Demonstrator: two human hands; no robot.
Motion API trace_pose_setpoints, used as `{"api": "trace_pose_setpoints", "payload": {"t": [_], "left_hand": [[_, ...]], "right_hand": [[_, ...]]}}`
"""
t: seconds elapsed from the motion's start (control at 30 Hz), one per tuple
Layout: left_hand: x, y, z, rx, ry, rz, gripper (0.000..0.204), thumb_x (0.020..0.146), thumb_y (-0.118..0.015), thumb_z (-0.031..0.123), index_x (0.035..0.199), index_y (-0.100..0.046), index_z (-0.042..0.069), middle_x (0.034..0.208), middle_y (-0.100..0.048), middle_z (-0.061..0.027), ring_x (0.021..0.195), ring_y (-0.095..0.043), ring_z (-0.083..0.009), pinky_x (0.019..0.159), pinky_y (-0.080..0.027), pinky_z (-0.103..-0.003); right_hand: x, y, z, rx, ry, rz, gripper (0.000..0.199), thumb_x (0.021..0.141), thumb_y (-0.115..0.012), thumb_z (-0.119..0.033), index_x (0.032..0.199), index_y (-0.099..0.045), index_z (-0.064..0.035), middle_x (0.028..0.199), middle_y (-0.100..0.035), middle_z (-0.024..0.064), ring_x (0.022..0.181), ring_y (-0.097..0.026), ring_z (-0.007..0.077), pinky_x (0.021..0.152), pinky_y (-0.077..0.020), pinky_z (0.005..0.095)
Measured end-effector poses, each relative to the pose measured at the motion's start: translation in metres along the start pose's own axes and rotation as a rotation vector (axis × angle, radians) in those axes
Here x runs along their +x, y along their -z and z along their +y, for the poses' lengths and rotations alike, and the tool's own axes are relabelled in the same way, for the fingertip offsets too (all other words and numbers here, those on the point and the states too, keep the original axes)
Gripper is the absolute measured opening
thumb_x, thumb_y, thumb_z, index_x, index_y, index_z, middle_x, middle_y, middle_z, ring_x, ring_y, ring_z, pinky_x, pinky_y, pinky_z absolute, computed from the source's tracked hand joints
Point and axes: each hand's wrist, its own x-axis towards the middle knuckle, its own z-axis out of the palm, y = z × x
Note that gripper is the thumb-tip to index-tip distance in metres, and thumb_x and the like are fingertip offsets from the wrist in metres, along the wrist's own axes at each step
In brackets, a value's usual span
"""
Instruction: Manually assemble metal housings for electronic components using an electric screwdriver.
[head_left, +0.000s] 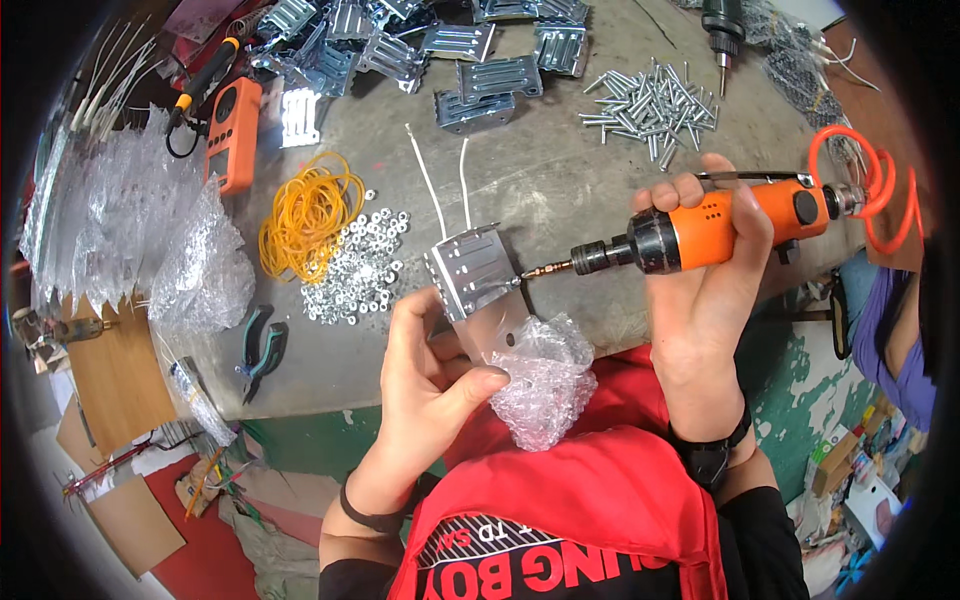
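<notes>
My right hand is wrapped round an orange and black air screwdriver. Its bit points left, with the tip at the lower right edge of a ribbed metal bracket; whether it touches a screw there is too small to tell. The bracket sits on the end of a flat, pale plate, and two white wires stick out beyond it. Clear bubble wrap covers the plate's near end. My left hand grips this wrapped part from the left, thumb on top, some fingers hidden underneath.
Loose brackets and a pile of screws lie farther back. Nuts, yellow rubber bands, cutting pliers and an orange device are on the left, beside bubble-wrapped parts. An orange air hose coils at right.
</notes>
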Motion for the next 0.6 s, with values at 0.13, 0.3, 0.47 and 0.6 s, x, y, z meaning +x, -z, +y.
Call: {"api": "trace_pose_setpoints", "payload": {"t": [0.13,0.3,0.47,0.6], "left_hand": [[0.001,0.002,-0.001,0.062,-0.042,-0.003,0.076,0.075,-0.080,0.013,0.129,-0.029,0.000,0.129,-0.043,-0.0153,0.104,-0.060,-0.0226,0.079,-0.056,-0.031],[0.004,-0.001,-0.002,0.070,-0.025,-0.008,0.078,0.073,-0.081,0.013,0.129,-0.029,0.000,0.126,-0.045,-0.0154,0.097,-0.062,-0.0199,0.078,-0.055,-0.030],[0.003,-0.002,-0.001,0.074,0.004,-0.002,0.078,0.073,-0.082,0.014,0.129,-0.029,0.001,0.120,-0.050,-0.0145,0.091,-0.062,-0.0180,0.076,-0.055,-0.030],[0.003,-0.002,-0.002,0.077,-0.007,-0.008,0.078,0.072,-0.082,0.014,0.129,-0.030,0.001,0.114,-0.054,-0.0136,0.087,-0.062,-0.0165,0.075,-0.055,-0.030]], "right_hand": [[-0.002,-0.006,0.003,-0.047,0.002,-0.037,0.034,0.089,-0.058,-0.032,0.110,-0.048,-0.0074,0.082,-0.052,0.0046,0.083,-0.053,0.0211,0.090,-0.0395,0.0407],[-0.003,-0.002,0.004,-0.045,0.001,-0.004,0.037,0.087,-0.059,-0.024,0.113,-0.048,-0.0006,0.084,-0.050,0.0070,0.083,-0.051,0.0200,0.091,-0.0397,0.0384],[0.001,0.006,0.001,-0.110,0.010,0.012,0.039,0.086,-0.060,-0.035,0.111,-0.049,-0.0073,0.084,-0.052,0.0042,0.084,-0.053,0.0207,0.092,-0.0394,0.0404],[0.001,0.006,0.004,-0.081,-0.033,0.020,0.038,0.086,-0.060,-0.035,0.111,-0.049,-0.0080,0.084,-0.052,0.0040,0.084,-0.053,0.0203,0.094,-0.0389,0.0408]]}}
